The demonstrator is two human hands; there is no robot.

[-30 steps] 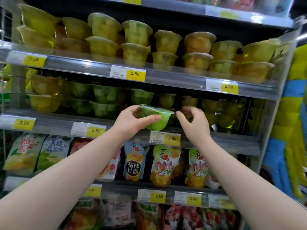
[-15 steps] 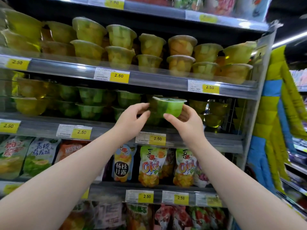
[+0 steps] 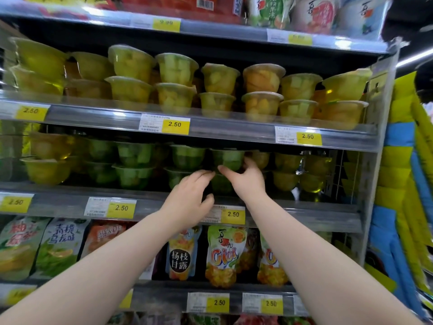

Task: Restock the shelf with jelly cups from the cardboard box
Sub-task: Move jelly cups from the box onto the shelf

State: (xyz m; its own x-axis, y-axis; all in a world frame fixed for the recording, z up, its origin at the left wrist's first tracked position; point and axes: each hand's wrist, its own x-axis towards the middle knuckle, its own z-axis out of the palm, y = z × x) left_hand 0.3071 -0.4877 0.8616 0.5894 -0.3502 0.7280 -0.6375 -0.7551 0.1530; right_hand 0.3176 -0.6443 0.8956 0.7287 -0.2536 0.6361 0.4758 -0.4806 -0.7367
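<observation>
Shop shelves of grey metal hold rows of round, clear plastic cups. On the middle shelf (image 3: 58,204), the right hand (image 3: 248,181) pinches a green jelly cup (image 3: 228,159) with thumb and curled fingers. It stands upright, wide top up, on a lower green cup (image 3: 221,185). Just beside them, the left hand (image 3: 187,200) has loosely bent fingers and holds nothing.

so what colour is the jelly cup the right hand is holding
Green: a translucent plastic jelly cup in the right hand, clearest in the head view.
</observation>
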